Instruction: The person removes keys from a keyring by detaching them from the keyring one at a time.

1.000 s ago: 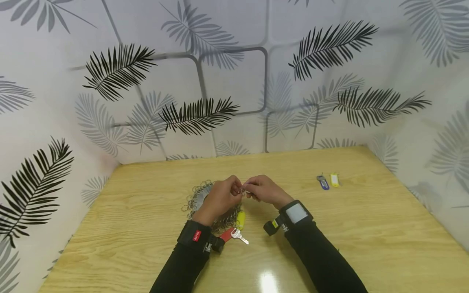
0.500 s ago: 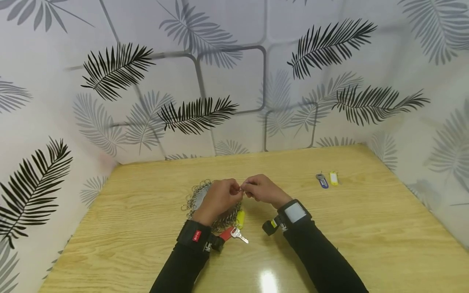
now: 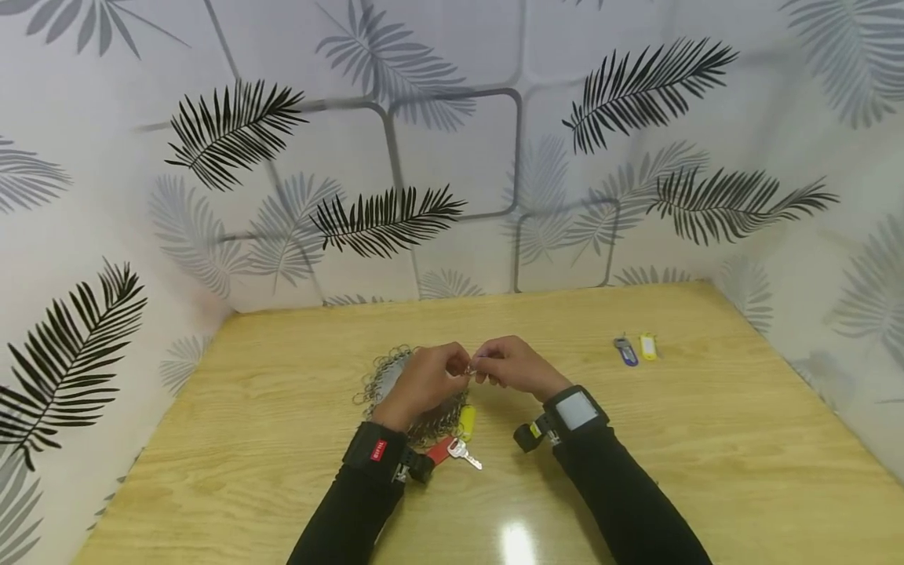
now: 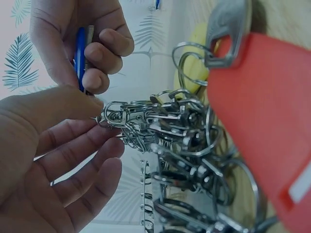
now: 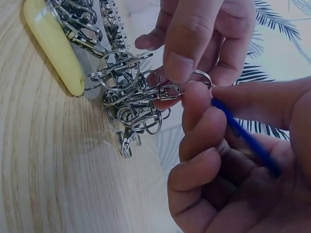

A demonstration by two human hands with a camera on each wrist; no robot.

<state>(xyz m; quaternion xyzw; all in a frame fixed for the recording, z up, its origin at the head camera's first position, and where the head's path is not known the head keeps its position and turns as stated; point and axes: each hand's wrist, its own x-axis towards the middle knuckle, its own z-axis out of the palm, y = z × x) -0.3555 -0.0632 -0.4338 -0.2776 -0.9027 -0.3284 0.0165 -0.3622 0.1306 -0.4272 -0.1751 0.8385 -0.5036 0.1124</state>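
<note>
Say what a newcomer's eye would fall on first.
Probably the black palm-frond prints across the pale wall. Next, the bare left hand and bare right hand, meeting above the wooden table at silver metal clasps. Then the flat red plastic tag by the black left wristband.

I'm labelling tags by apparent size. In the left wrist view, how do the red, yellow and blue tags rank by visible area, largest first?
1. Red tag, near the camera and cut off by the frame
2. Yellow tag, partly hidden
3. Blue tag, a thin strip seen edge-on
</note>
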